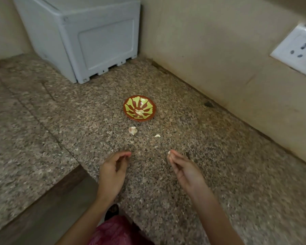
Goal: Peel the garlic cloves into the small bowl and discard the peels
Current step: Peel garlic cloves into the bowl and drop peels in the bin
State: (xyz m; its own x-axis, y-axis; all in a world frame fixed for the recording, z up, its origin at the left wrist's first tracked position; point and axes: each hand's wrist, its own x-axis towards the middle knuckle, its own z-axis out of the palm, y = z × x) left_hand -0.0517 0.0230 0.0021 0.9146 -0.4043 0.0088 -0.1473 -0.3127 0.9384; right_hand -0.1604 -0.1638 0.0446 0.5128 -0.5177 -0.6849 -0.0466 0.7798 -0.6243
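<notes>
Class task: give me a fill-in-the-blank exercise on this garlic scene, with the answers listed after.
1. Peeled garlic lies in the ____.
2. The right hand pinches a small ____ scrap.
3. A loose piece lies on the ____.
Answers: bowl; white; counter.

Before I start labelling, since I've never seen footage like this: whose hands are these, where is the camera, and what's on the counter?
No machine: a person wears one camera on the head, looking down at their own bare hands. The left hand is loosely curled and seems to hold nothing. The right hand pinches a small pale piece, clove or peel I cannot tell. On the granite counter sits a small bowl with pale garlic pieces inside; nearer the hands lie a garlic clove and a small scrap. A grey box stands behind.
</notes>
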